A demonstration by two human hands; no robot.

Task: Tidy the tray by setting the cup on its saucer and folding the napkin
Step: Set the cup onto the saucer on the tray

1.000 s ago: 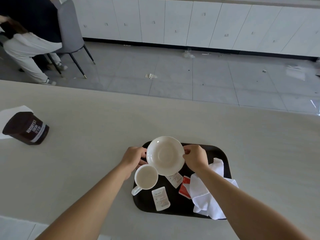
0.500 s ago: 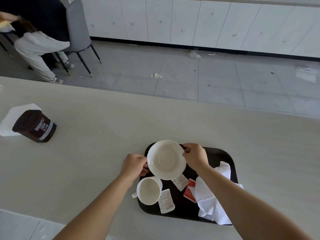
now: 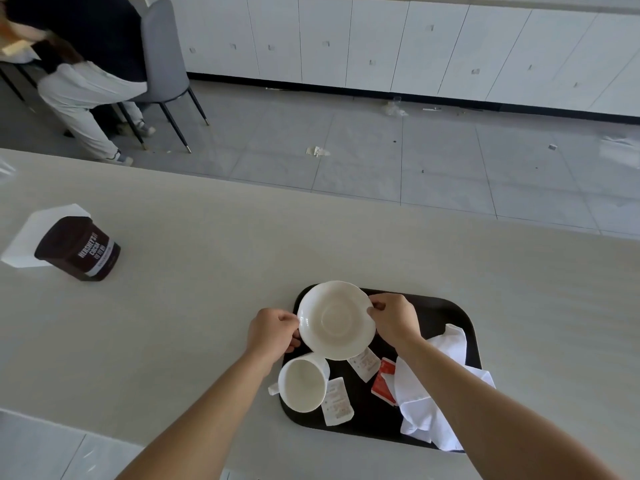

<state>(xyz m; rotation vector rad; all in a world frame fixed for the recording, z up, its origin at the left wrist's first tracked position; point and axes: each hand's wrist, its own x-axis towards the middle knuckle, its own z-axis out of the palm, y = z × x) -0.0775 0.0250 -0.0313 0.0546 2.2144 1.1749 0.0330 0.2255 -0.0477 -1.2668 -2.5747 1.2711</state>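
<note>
- The saucer [image 3: 336, 320], lifted above the tray [image 3: 446, 306], has barely shifted since a second ago.
- Left hand [image 3: 273, 332] and right hand [image 3: 393, 318] pinch opposite rims.
- Cup [image 3: 303, 382] stands beneath; crumpled napkin [image 3: 436, 393] lies rightward.
- Best lowered level onto bare tray.

Single view, head-worn, wide-angle. Looks forward and steeply down from above the near edge of a pale table [image 3: 194, 306]. Both forearms enter from the bottom edge and run up toward frame centre; left hand [image 3: 273, 332] and right hand [image 3: 394, 318] sit low-centre, close to the lens. Black tray [image 3: 450, 306] lies just under them, lower right of centre. Upper third takes in grey tiled floor [image 3: 381, 150] and white cabinets [image 3: 381, 39] beyond the table's far edge. Straight lines bow toward the frame edges. No second view to compare.
</note>
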